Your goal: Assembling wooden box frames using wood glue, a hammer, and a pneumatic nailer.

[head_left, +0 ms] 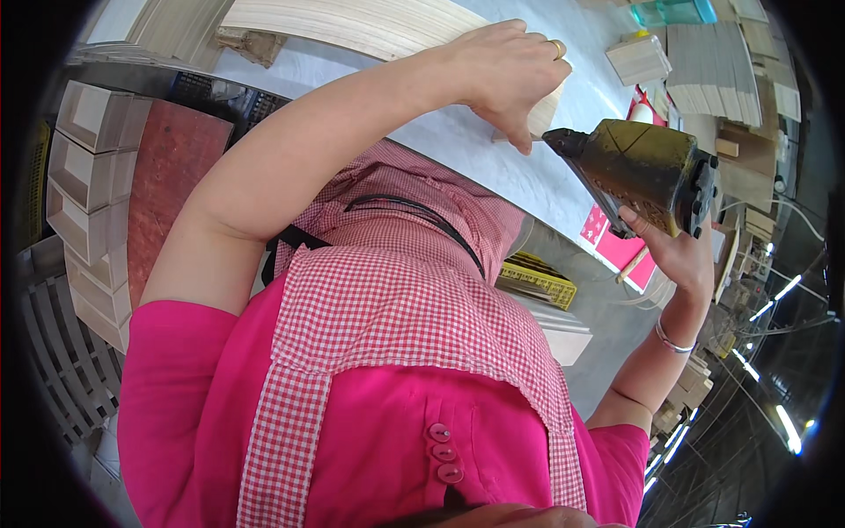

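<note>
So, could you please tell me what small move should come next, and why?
I'd probably shift the left hand's thumb back slightly: the right hand holds the power tool with its nose beside that thumb, near the wooden piece.

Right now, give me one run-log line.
left hand: holding pale wooden piece; right hand: gripping yellow-black tool; tool nose: near left thumb
</note>
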